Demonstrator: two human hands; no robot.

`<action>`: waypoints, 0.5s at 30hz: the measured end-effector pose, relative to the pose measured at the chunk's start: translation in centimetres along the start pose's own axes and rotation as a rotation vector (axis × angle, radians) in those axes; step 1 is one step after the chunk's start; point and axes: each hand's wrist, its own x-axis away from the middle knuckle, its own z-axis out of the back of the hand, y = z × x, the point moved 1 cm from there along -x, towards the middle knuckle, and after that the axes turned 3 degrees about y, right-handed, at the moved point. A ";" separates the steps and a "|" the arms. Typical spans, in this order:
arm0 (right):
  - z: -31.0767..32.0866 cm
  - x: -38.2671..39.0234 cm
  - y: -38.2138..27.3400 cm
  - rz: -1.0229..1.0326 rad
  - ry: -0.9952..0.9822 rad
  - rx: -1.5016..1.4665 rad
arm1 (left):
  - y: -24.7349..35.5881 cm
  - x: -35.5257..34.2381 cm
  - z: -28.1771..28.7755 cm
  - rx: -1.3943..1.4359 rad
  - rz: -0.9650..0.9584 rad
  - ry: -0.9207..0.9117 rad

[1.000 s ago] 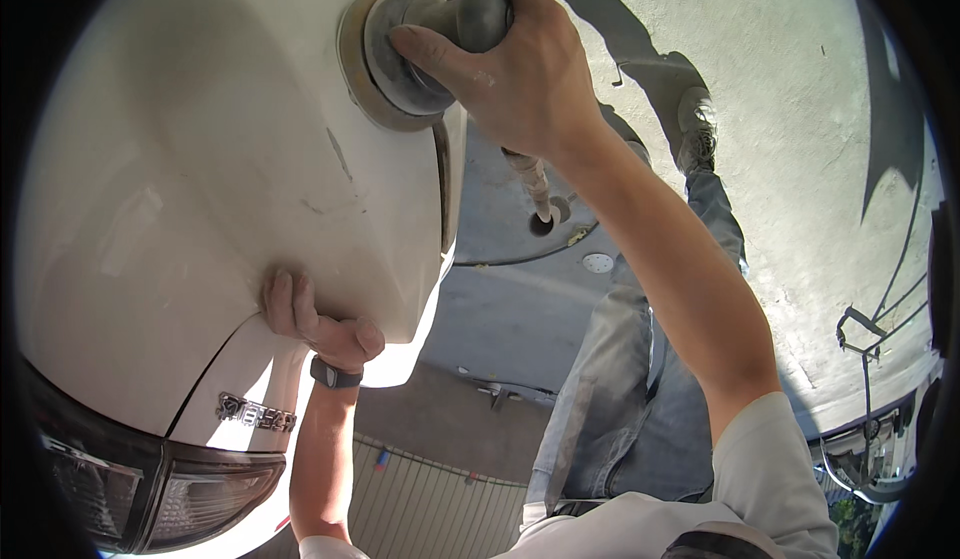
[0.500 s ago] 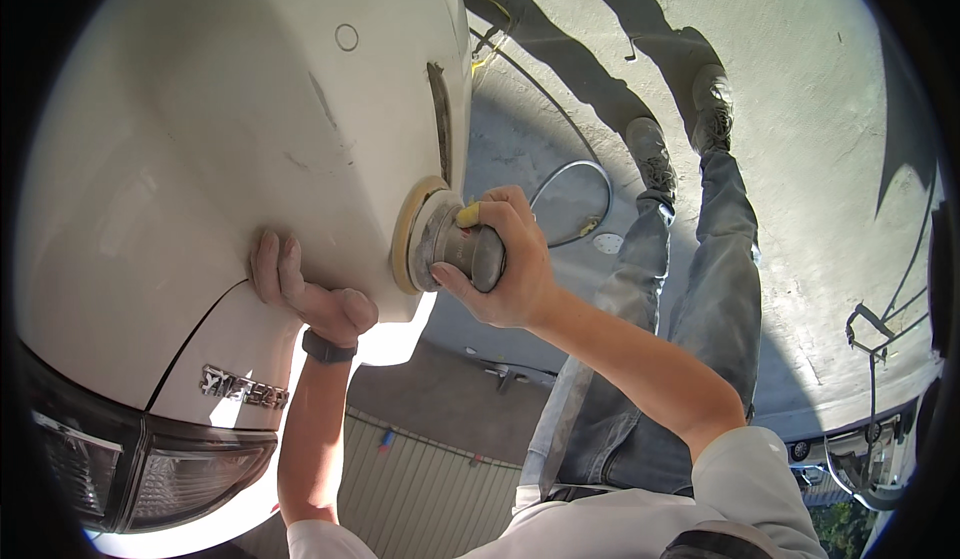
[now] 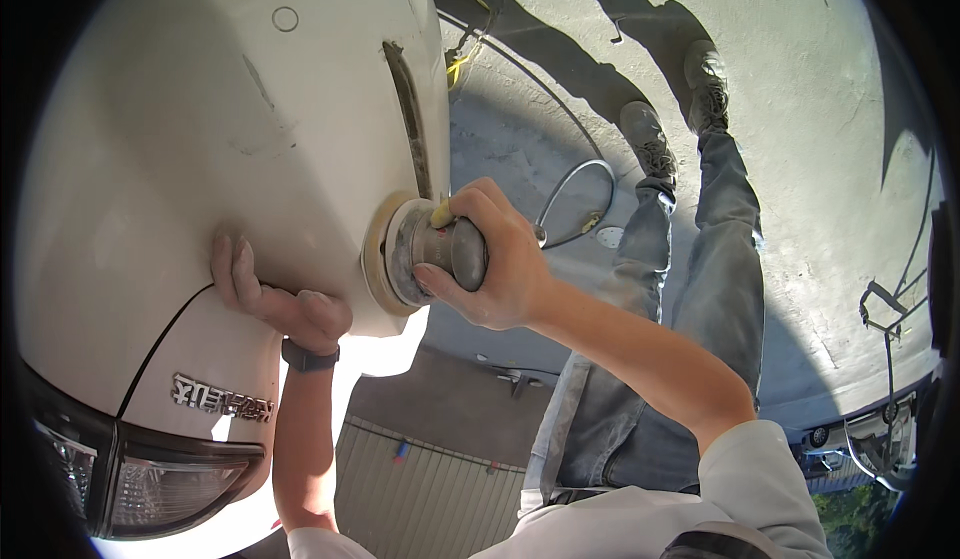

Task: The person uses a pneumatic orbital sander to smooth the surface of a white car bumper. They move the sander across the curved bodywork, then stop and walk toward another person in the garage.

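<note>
One sander (image 3: 408, 257) meets a white car panel's (image 3: 320, 89) edge; sanding seems unfinished, dark scuffs (image 3: 258, 81) showing.
Right hand (image 3: 495, 259) curls its fingers around the sander; left hand (image 3: 285, 304) rests on the panel, fingers close together.

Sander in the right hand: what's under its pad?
White body panel, beside the lower end of a long dark slot. The tan pad of the sander hides its own working face and the patch of panel beneath.
</note>
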 end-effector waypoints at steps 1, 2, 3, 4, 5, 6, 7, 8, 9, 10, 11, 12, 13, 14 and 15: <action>-0.2 0.3 0.2 -0.101 -0.067 -0.003 | 0.0 0.0 0.0 0.021 0.009 0.001; 0.0 -0.3 0.2 0.013 0.012 -0.012 | 0.1 0.1 0.1 -0.013 0.015 0.001; 0.1 -1.0 0.4 0.056 0.043 0.004 | 0.1 0.2 0.1 -0.034 0.025 0.001; 0.4 -2.4 0.6 0.109 0.108 0.025 | 0.2 0.2 0.1 -0.044 0.046 0.003; 0.6 -4.0 0.8 0.139 0.113 0.039 | 0.2 0.2 0.2 -0.073 0.029 0.005; 0.7 -4.8 0.9 0.175 0.154 0.058 | 0.2 0.2 0.2 -0.088 0.022 0.007; 0.8 -5.3 0.8 0.295 0.189 0.086 | 0.3 0.2 0.2 -0.105 0.013 0.012; 0.6 -5.4 0.9 0.155 0.182 0.045 | 0.3 0.1 0.2 -0.098 0.008 0.009; 0.5 -5.1 0.7 0.096 0.168 0.015 | 0.3 0.0 0.2 -0.093 0.001 0.006; 0.3 -4.5 0.5 0.033 0.155 -0.015 | 0.3 0.0 0.2 -0.086 -0.004 0.001; 0.0 -3.3 0.3 -0.068 0.174 -0.067 | 0.3 -0.1 0.1 -0.073 -0.013 0.001; -0.1 -2.6 -0.1 -0.016 0.120 -0.071 | 0.3 -0.1 0.1 -0.060 -0.022 0.000; -0.2 -1.9 -0.4 -0.023 0.095 -0.081 | 0.3 -0.2 0.1 -0.052 -0.019 -0.003; 0.0 -2.2 -0.7 -0.069 0.052 -0.079 | 0.3 -0.2 0.1 -0.046 -0.015 -0.006; 0.2 -2.2 -0.9 -0.093 0.041 -0.104 | 0.3 -0.2 0.1 -0.043 -0.002 -0.014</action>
